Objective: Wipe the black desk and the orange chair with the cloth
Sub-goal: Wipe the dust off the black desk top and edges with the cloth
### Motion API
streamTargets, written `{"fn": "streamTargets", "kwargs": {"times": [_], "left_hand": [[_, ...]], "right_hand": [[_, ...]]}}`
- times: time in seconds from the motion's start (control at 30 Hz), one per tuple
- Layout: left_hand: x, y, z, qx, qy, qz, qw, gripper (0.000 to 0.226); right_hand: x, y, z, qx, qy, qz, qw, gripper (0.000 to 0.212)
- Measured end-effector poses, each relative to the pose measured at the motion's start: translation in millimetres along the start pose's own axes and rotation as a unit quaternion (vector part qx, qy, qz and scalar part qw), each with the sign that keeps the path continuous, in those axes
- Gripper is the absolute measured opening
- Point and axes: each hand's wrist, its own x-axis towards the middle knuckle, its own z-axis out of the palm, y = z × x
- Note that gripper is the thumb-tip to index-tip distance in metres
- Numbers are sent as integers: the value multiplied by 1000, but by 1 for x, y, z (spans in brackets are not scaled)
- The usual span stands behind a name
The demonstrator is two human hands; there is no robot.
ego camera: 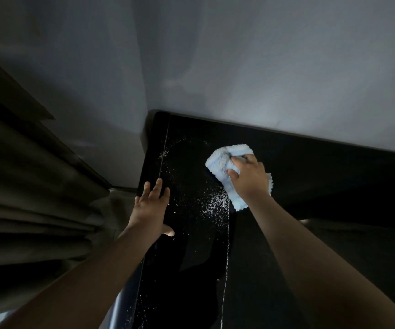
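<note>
The right hand (248, 179) is clutching a bunched light-blue cloth (225, 162), fingers curled into it, pressing it onto the black desk (310, 167). Left of the cloth, white specks (211, 203) are dotting the surface; farther left, the left hand (150, 207) is resting flat, fingers straight, near the desk's edge.

No legible text, label, brand, number or sign appears on any surface in the head view.
</note>
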Motion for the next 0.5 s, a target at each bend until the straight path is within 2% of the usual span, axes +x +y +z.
{"fn": "streamTargets", "kwargs": {"times": [0.3,0.5], "left_hand": [[-36,-4,15,2,32,44,998,104],[-74,-10,39,18,17,82,996,99]], "right_hand": [[-43,2,9,13,11,6,1000,44],[-65,2,13,6,12,15,1000,45]]}}
